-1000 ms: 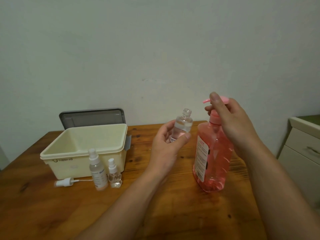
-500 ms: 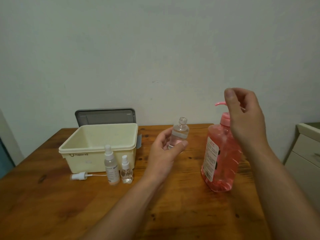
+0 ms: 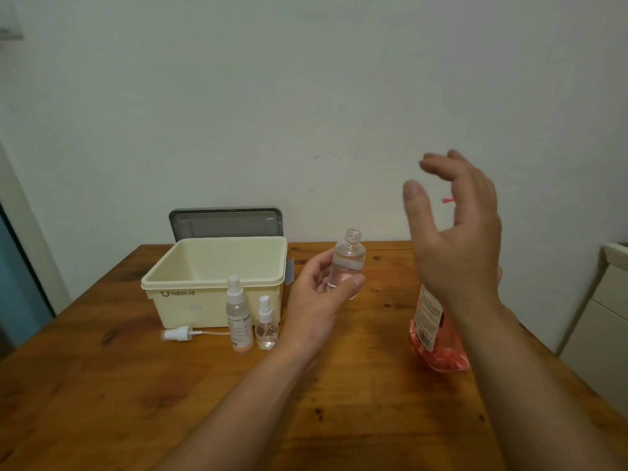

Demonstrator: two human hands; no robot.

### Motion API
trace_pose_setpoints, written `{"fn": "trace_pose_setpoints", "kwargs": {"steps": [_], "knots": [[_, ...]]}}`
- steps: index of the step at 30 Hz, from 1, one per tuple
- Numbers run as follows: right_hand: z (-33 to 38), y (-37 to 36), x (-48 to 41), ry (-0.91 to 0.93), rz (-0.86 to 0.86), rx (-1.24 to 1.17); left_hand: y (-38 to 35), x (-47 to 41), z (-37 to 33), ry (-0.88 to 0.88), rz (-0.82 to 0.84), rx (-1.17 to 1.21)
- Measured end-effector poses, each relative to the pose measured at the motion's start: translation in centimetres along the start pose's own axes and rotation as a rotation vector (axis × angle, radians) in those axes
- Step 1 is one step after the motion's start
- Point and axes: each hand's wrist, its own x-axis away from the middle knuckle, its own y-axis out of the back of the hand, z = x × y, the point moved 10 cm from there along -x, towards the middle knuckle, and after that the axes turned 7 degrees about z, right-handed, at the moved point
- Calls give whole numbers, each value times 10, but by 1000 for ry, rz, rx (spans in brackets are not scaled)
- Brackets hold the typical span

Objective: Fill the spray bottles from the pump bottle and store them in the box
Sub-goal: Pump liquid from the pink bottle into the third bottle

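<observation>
While your left hand point(image 3: 316, 297) grips the upright spray bottle point(image 3: 350, 256), the pump bottle point(image 3: 430, 321) stands rightward under your right hand point(image 3: 455, 246), fingers point(image 3: 416, 202) spread.

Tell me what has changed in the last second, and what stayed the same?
The right hand let go of the pump bottle and rose above it, fingers loose. The left hand still holds the uncapped bottle; the box, spray bottles and loose spray head stayed put.

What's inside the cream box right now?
Only bare inner walls show in the box; no bottles visible. Its front wall hides the floor. The tall spray bottle and small spray bottle stand outside, in front.
</observation>
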Motion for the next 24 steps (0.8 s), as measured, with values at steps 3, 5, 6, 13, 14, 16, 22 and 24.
{"fn": "trace_pose_setpoints", "kwargs": {"steps": [3, 5, 6, 13, 14, 16, 22, 24], "knots": [[9, -25, 14, 8, 104, -49, 4, 1, 5, -2, -6, 19], [3, -45, 27, -53, 174, -110, 7, 2, 5, -5, 1, 29], [-2, -54, 34, -87, 202, -134, 8, 3, 5, -10, 1, 37], [-40, -102, 78, -329, 381, -237, 26, 12, 16, 12, -44, 56], [-43, -107, 82, -353, 397, -248, 27, 13, 20, 21, -45, 61], [-46, -114, 88, -393, 424, -272, 28, 16, 24, 32, -40, 70], [-54, -138, 109, -468, 495, -336, 35, 26, 32, 57, -59, 104], [-56, -144, 113, -477, 497, -341, 39, 29, 35, 73, -60, 97]]}}
